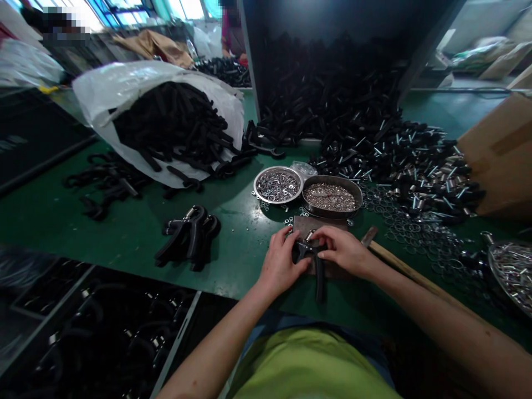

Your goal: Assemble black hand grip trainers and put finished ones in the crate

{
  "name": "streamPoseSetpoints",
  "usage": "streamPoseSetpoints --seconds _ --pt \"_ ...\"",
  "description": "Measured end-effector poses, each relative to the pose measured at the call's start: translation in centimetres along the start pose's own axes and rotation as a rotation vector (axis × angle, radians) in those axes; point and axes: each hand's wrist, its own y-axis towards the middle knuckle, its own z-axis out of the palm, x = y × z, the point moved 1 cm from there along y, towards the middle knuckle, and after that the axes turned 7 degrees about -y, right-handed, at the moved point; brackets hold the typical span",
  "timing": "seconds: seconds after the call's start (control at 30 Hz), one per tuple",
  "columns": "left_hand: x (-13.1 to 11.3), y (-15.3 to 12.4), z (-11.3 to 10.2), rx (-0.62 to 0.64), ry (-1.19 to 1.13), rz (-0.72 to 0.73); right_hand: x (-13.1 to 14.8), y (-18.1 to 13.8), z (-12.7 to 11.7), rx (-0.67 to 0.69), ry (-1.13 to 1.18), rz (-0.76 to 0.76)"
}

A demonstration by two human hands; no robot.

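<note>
My left hand [281, 261] and my right hand [344, 250] both grip a black hand-gripper part [312, 260] with a metal spring at its top. It rests on a small brown block [310, 224] on the green table [137, 227]. My fingers pinch the top of the part near the spring, and its black handle sticks out toward me below my hands. Just beyond the block stand a round metal dish of washers [277, 184] and an oval metal dish of small shiny parts [331, 197].
Finished black grippers [189, 235] lie to the left. A white bag of black handles [166, 119] and a dark bin of handles [328, 83] stand behind. Spring-fitted parts [419, 166], loose rings, a wooden-handled tool [399, 263], a cardboard box [505, 152] and another dish [513, 271] lie right. Another person works far back.
</note>
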Motion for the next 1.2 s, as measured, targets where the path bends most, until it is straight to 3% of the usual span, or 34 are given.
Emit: streamPoseSetpoints --seconds 0.1,0.17,0.23,0.33,0.4,0.47,0.53,0.63,0.67,0.8,0.87,0.97,1.03,1.13,1.2 --pt "-0.4 -1.4 -0.3 -0.070 0.122 -0.026 -2.8 -4.6 -1.1 -0.186 -0.128 0.055" --pt "-0.7 -2.3 -0.4 -0.043 0.215 -0.069 -5.9 -8.5 -1.4 -0.305 -0.428 0.213" --pt "-1.0 -3.0 -0.3 0.033 0.281 -0.092 -9.1 -11.9 -1.2 -0.322 -0.710 0.441" --pt "-1.3 -3.4 0.2 0.119 0.358 -0.071 -11.2 -14.4 -0.7 -0.264 -0.764 0.595" --pt "-1.4 -3.5 0.5 0.133 0.396 -0.031 -9.9 -14.3 -1.1 -0.257 -0.632 0.652" --pt "-1.5 -3.6 0.8 0.134 0.403 0.012 -6.9 -13.7 -2.0 -0.285 -0.405 0.620" --pt "-1.5 -3.8 1.0 0.130 0.395 0.037 -3.3 -13.1 -2.9 -0.392 -0.183 0.455" --pt "-1.5 -4.0 1.2 0.119 0.388 0.046 0.2 -12.6 -2.9 -0.574 -0.066 0.244" --pt "-1.5 -4.0 1.2 0.119 0.386 0.048 0.6 -12.4 -2.5 -0.542 -0.076 0.187" --pt "-1.6 -3.9 1.1 0.133 0.379 0.059 0.6 -11.3 -1.4 -0.147 -0.165 0.096" --pt "-1.7 -3.8 1.1 0.134 0.383 0.054 0.8 -11.4 -1.8 -0.183 -0.154 0.096" --pt "-1.7 -3.7 1.1 0.151 0.384 0.036 1.0 -12.2 -2.2 -0.379 -0.160 0.091" --pt "-1.8 -3.6 1.1 0.165 0.378 0.028 0.7 -12.4 -1.7 -0.326 -0.206 0.082" --pt "-1.8 -3.4 1.1 0.188 0.380 0.003 0.2 -12.0 -1.2 -0.135 -0.256 0.069" --pt "-1.9 -3.3 1.0 0.207 0.381 -0.021 0.3 -11.3 -1.7 -0.177 -0.232 0.071"
